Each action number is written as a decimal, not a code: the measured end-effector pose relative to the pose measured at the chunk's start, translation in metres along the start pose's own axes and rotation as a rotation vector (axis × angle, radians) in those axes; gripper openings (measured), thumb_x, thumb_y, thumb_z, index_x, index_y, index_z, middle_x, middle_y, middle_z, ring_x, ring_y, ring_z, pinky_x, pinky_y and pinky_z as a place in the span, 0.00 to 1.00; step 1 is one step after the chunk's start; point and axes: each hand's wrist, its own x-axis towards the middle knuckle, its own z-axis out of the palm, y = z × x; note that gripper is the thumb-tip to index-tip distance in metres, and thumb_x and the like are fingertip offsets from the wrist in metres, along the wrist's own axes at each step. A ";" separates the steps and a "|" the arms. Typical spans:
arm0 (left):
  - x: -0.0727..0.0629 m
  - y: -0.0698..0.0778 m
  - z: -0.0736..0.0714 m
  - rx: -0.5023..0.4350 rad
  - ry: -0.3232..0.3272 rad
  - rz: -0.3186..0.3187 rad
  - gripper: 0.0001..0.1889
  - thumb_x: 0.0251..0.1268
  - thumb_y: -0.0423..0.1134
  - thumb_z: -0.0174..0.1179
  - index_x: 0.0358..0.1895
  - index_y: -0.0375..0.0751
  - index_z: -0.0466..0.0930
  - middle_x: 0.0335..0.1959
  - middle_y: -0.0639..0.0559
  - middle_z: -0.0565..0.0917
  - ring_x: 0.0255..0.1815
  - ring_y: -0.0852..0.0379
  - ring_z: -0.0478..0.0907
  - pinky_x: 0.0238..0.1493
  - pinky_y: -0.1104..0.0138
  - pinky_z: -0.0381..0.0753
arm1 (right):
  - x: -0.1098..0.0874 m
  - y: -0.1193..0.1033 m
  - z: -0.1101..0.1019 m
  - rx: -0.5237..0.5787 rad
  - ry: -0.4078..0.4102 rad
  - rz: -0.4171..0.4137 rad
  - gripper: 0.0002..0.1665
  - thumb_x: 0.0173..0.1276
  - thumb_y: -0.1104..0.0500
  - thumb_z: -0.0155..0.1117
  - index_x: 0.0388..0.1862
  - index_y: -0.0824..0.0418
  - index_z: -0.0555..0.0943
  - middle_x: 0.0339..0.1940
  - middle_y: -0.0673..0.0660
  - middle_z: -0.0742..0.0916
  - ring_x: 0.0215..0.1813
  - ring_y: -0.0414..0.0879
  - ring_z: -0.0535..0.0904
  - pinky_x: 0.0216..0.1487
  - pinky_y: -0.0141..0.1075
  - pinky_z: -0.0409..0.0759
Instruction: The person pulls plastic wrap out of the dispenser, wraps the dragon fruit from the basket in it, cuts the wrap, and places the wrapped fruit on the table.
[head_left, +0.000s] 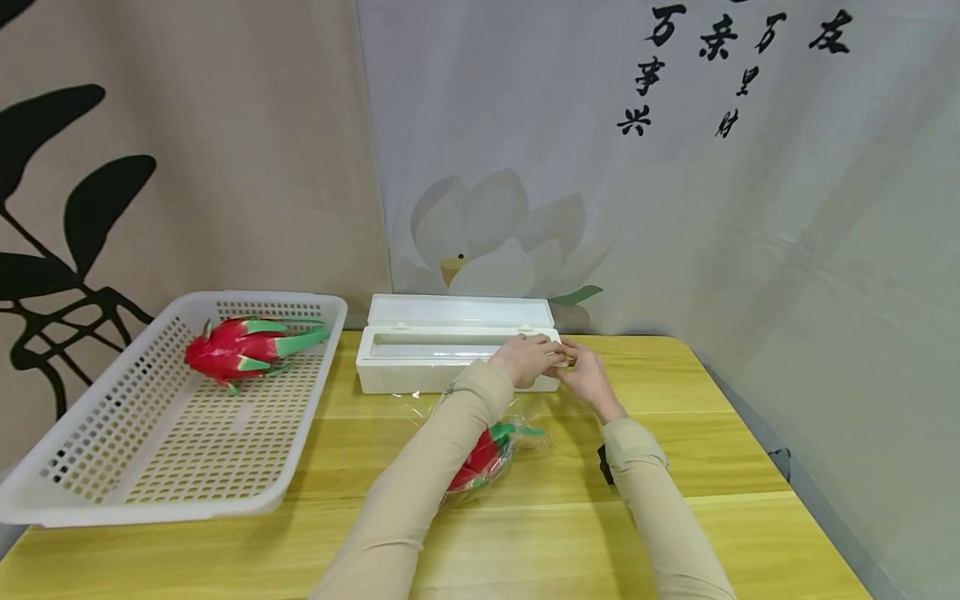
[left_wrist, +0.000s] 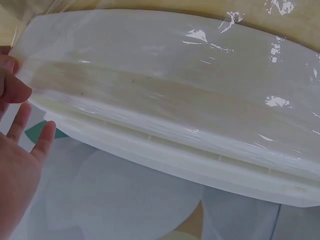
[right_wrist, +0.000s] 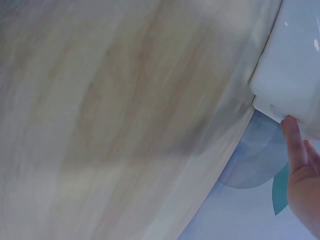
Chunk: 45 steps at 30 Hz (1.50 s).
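A long white plastic-wrap box point(head_left: 420, 379) stands at the back of the table with its lid point(head_left: 461, 312) raised. Both hands meet at its right end. My left hand point(head_left: 525, 358) is over the front right corner, and my right hand point(head_left: 588, 382) touches that end from the side. In the right wrist view, a fingertip of the right hand point(right_wrist: 302, 175) touches the box's end. Clear plastic wrap point(left_wrist: 200, 100) spreads over the box in the left wrist view. A red and green dragon fruit point(head_left: 480, 458) lies under clear wrap, partly hidden by my left forearm. What the fingertips pinch is unclear.
To the left stands a white perforated basket point(head_left: 311, 417) holding another dragon fruit point(head_left: 240, 354). A fabric backdrop point(head_left: 487, 125) hangs behind the wooden table point(head_left: 720, 533). Two beige sleeves point(head_left: 416, 483) reach in from the front edge.
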 end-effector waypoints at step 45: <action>-0.030 -0.039 0.041 -0.094 0.393 0.071 0.18 0.59 0.48 0.63 0.54 0.55 0.79 0.57 0.59 0.81 0.59 0.57 0.73 0.58 0.61 0.75 | -0.002 -0.002 0.000 0.036 0.028 0.013 0.37 0.57 0.53 0.72 0.64 0.64 0.72 0.68 0.67 0.73 0.47 0.57 0.84 0.33 0.32 0.85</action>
